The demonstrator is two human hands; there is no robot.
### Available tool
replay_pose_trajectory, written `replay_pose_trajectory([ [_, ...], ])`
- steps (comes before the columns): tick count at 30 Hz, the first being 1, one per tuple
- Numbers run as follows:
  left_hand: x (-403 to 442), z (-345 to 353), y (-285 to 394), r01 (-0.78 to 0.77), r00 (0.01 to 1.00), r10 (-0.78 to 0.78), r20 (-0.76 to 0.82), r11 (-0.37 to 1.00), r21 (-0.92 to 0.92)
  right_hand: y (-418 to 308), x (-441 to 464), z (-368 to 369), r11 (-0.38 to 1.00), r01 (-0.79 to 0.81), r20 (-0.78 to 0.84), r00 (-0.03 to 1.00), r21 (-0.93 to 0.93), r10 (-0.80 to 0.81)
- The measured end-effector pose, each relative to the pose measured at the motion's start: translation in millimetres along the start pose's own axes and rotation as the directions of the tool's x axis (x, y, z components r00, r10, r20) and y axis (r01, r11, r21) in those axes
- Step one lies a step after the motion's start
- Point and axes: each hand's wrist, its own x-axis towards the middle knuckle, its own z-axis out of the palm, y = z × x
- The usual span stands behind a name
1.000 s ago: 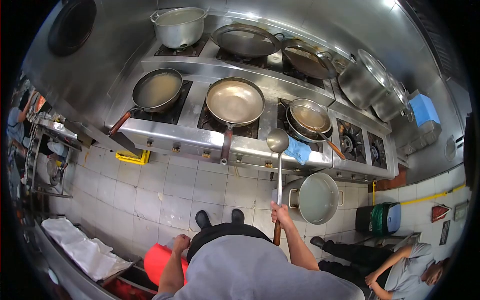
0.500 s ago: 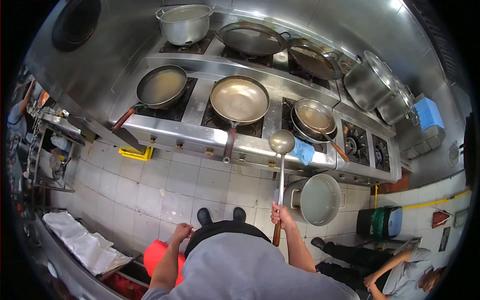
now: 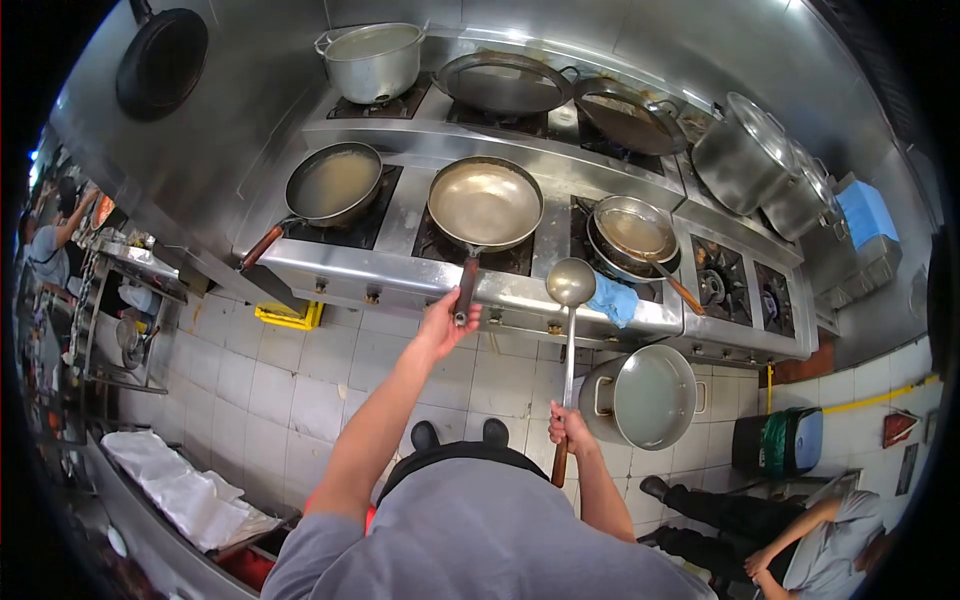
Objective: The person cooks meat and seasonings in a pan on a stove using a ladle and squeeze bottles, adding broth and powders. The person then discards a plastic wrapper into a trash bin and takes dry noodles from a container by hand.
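Note:
My right hand (image 3: 571, 427) is wrapped round the handle of a long ladle (image 3: 571, 283), whose bowl is up near the stove's front edge, left of a blue cloth (image 3: 613, 300). At the wooden handle of the middle frying pan (image 3: 485, 203), my left hand (image 3: 446, 324) has its fingers apart, with the thumb side beside the handle's end; a firm grip does not show. That pan rests on a front burner, its inside pale and shiny. To its left, another frying pan (image 3: 334, 184) holds cloudy liquid.
A large pot of liquid (image 3: 655, 397) stands low, right of the ladle. Smaller stacked pans (image 3: 634, 228) sit on the right front burner. Rear burners carry a pot (image 3: 374, 62) and wide pans (image 3: 503, 84). A seated person (image 3: 820, 540) is at lower right; another person (image 3: 48, 250) is far left.
My left hand has moved from beside my waist up and forward to the middle pan's handle. My right hand still holds the ladle. The whole view has shifted slightly.

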Motion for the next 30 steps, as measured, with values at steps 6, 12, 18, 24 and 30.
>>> replay_pose_trajectory([
  [6, 14, 32, 67, 0.251, 0.968, -0.252, 0.003, 0.966, 0.064, -2, -5, 3, 1.000, 0.004, -0.006, 1.000, -0.020, -0.004],
  [12, 10, 40, 104, 0.358, 0.934, -0.350, 0.078, 0.923, -0.141, -3, -6, 6, 1.000, 0.004, -0.005, 1.000, 0.000, -0.004],
  [18, 2, 26, 70, 0.287, 0.958, -0.285, 0.040, 0.953, -0.094, 1, -2, 3, 0.999, -0.024, 0.017, 1.000, 0.032, 0.023],
  [24, 0, 2, 20, 0.144, 0.989, -0.144, 0.024, 0.990, 0.005, -2, -4, 8, 1.000, 0.012, 0.029, 0.999, 0.010, -0.012],
  [30, -2, 7, -6, 0.039, 0.998, -0.035, -0.046, 0.995, 0.089, 0, -6, 4, 1.000, 0.019, 0.003, 1.000, -0.006, -0.019],
])
